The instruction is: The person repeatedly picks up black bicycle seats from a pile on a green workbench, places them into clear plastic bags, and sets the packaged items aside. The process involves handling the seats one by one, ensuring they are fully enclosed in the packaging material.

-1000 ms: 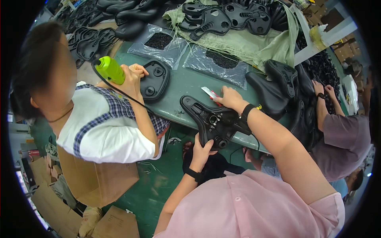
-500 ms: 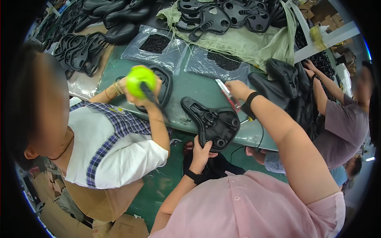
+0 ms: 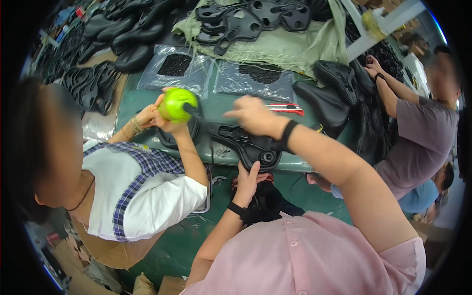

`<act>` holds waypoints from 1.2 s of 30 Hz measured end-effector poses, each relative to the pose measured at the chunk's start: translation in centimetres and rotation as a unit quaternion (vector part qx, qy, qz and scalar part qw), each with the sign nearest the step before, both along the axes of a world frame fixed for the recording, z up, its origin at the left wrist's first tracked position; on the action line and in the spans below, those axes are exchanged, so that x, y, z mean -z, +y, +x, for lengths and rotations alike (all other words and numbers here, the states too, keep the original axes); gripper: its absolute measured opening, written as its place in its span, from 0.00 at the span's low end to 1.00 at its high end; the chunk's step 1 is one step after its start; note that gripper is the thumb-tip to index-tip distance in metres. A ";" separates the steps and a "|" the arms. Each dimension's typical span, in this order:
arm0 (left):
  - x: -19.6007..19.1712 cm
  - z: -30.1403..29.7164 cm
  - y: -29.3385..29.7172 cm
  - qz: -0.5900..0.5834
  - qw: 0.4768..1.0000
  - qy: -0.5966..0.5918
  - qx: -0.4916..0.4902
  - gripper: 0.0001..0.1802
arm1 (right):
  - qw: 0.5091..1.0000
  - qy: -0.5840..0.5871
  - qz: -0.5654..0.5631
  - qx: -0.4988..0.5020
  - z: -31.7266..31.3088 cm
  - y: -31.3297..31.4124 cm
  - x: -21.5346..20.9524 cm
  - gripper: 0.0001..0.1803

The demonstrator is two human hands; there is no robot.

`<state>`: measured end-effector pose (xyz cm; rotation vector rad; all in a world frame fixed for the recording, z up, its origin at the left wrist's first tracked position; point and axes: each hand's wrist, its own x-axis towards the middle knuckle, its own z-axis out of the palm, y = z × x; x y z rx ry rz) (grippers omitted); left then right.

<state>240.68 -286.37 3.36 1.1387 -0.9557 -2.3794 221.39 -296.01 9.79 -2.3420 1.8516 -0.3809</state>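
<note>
A black bicycle saddle (image 3: 265, 153) lies underside up at the table's near edge, its ribbed base showing. My left hand (image 3: 250, 178) grips its near rim, thumb on top. Above the saddle is my right hand (image 3: 253, 117), slightly blurred, with its index finger stretched out to the left and nothing seen in it. It hides part of the saddle. Just beyond my right wrist, a red and silver utility knife (image 3: 287, 108) rests on the green table (image 3: 231, 105).
Left, a co-worker's hands hold a yellow-green rounded tool (image 3: 178, 105) over another saddle (image 3: 194, 132). Plastic bags of small black parts (image 3: 174, 65) lie beyond. Finished-looking saddles (image 3: 327, 105) are stacked right, beside another person. Saddle bases (image 3: 236, 27) lie on green sacking (image 3: 305, 46).
My right hand has let go of the utility knife, which now lies on the table, and has moved left over the saddle. The saddle has shifted and tilted in my left hand.
</note>
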 end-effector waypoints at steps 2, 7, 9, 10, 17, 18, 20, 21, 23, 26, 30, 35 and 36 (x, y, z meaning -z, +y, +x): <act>-0.5 0.2 0.0 -0.008 1.000 -0.017 0.007 0.31 | 0.996 0.000 0.081 -0.030 4.0 -0.6 -0.4 0.24; 0.0 0.5 1.4 -0.028 0.999 0.016 -0.008 0.30 | 0.980 0.057 0.177 0.064 5.9 2.3 -3.2 0.23; -0.3 0.2 3.2 -0.064 0.996 -0.010 -0.053 0.30 | 0.971 -0.218 0.063 0.079 5.0 8.0 -5.4 0.19; 0.1 0.6 3.7 -0.077 0.994 0.007 -0.080 0.31 | 0.945 -0.320 0.048 0.050 5.7 11.0 -8.4 0.17; 4.3 4.0 10.0 -0.008 0.990 -0.035 -0.136 0.31 | 0.624 -0.632 -0.460 0.000 12.4 42.3 -25.6 0.10; 5.7 4.8 10.8 0.026 0.995 -0.049 -0.086 0.29 | 0.581 -0.627 -0.520 -0.003 14.1 45.4 -27.4 0.09; 6.9 4.5 13.0 0.057 0.995 -0.075 0.037 0.24 | 0.607 -0.577 -0.545 -0.038 14.7 51.3 -31.5 0.06; 6.7 2.8 15.3 0.058 0.986 -0.095 0.122 0.22 | 0.618 -0.502 -0.603 -0.054 15.4 55.7 -31.4 0.06; 7.0 0.8 19.2 0.030 0.976 -0.110 0.186 0.19 | 0.619 -0.447 -0.642 -0.064 16.7 63.6 -30.4 0.06; 7.1 -2.6 25.8 -0.018 0.960 -0.138 0.244 0.18 | 0.603 -0.407 -0.685 -0.050 18.7 74.6 -29.0 0.06; 4.5 -9.7 35.7 -0.121 0.897 -0.135 0.404 0.19 | 0.600 -0.330 -0.729 0.005 21.6 87.4 -29.1 0.07; 3.8 -17.4 43.9 -0.343 0.767 -0.206 0.501 0.10 | 0.565 -0.229 -0.791 0.045 23.2 102.0 -27.2 0.09; 4.1 -18.7 46.0 -0.357 0.739 -0.234 0.521 0.09 | 0.561 -0.206 -0.801 0.050 23.6 104.6 -26.6 0.09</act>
